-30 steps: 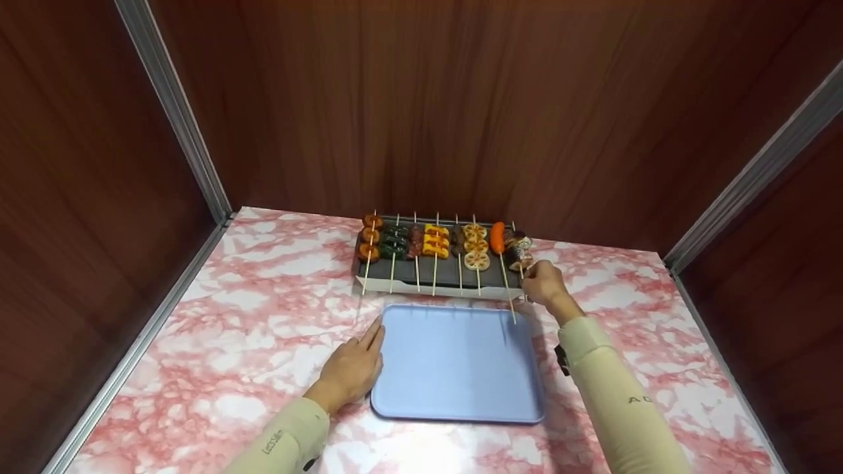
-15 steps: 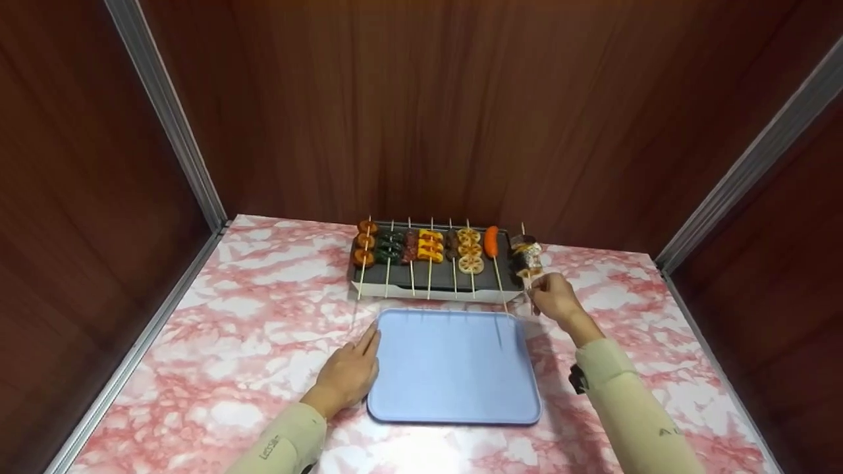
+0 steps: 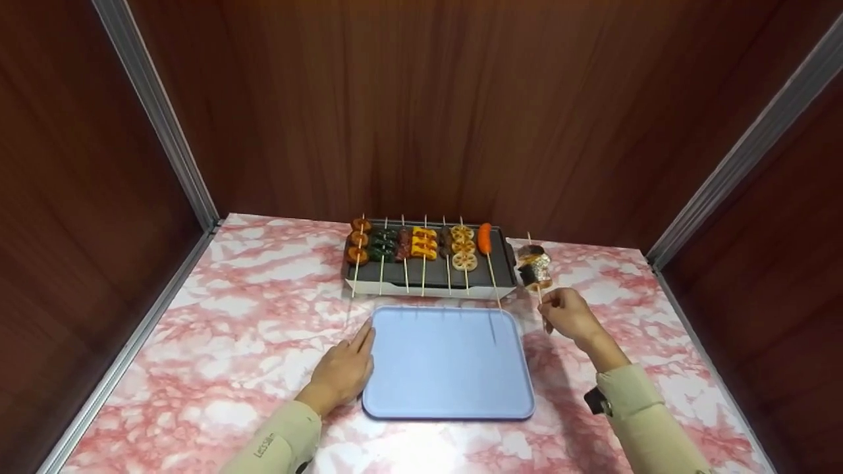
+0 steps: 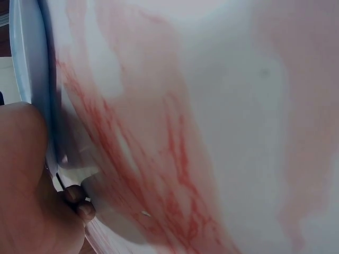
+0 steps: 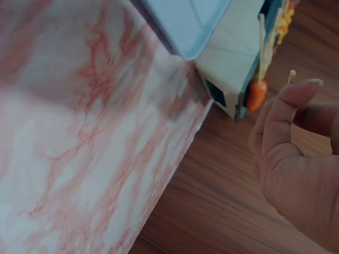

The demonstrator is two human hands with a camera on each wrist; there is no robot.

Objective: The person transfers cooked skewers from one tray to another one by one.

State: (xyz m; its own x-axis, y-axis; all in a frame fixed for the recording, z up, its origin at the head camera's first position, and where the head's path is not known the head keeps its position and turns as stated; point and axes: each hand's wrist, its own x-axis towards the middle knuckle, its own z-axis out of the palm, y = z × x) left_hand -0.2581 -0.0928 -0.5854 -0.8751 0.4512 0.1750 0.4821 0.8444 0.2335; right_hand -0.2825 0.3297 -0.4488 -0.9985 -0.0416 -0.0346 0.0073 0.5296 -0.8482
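In the head view my right hand (image 3: 571, 317) pinches the lower end of a skewer (image 3: 535, 268) threaded with dark and silvery pieces. The skewer is held just right of the grill, its tip pointing away from me. In the right wrist view only the butt of its wooden stick (image 5: 292, 77) shows between thumb and fingers. My left hand (image 3: 341, 372) holds the left rim of a light blue tray (image 3: 448, 368). Seen from the left wrist, two curled fingertips (image 4: 80, 203) show below the tray's edge.
Behind the tray stands a low tabletop grill (image 3: 431, 283) bearing several skewers, among them lotus root slices (image 3: 464, 261) and an orange sausage (image 3: 485, 238). The sausage's stick reaches over the tray's far rim. Brown wood-look panels (image 3: 408, 118) enclose the marbled table (image 3: 250, 296).
My right hand has lifted the dark skewer off the grill's right end and moved it rightward and slightly toward me. The left hand keeps its place at the tray.
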